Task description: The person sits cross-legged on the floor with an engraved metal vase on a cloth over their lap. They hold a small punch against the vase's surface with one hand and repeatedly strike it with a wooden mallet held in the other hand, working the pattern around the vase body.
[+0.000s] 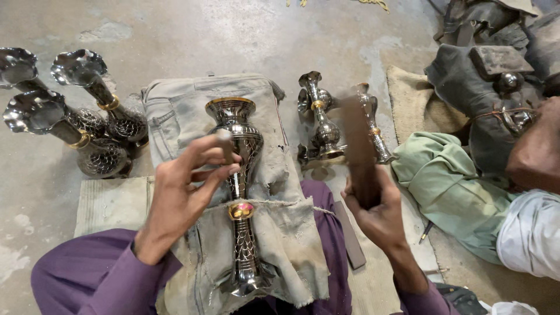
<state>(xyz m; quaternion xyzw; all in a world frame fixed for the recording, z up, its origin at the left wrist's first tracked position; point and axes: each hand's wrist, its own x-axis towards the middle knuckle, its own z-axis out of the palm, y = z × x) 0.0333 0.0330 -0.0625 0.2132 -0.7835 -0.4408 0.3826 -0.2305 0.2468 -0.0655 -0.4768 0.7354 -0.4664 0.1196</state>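
A dark engraved metal vase (242, 192) lies lengthwise on worn denim cloth (280, 233) across the person's lap, tied down by a string (280, 204). The left hand (186, 186) pinches a small tool (224, 143) against the vase's neck. To the right, the right hand (379, 213) grips a blurred wooden stick (359, 154). Farther left stand three finished vases (87, 116); farther right, two more (341, 122).

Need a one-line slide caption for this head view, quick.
Left hand sets a small punch on an engraved silver metal vase lying on grey cloth; right hand holds a dark wooden block.
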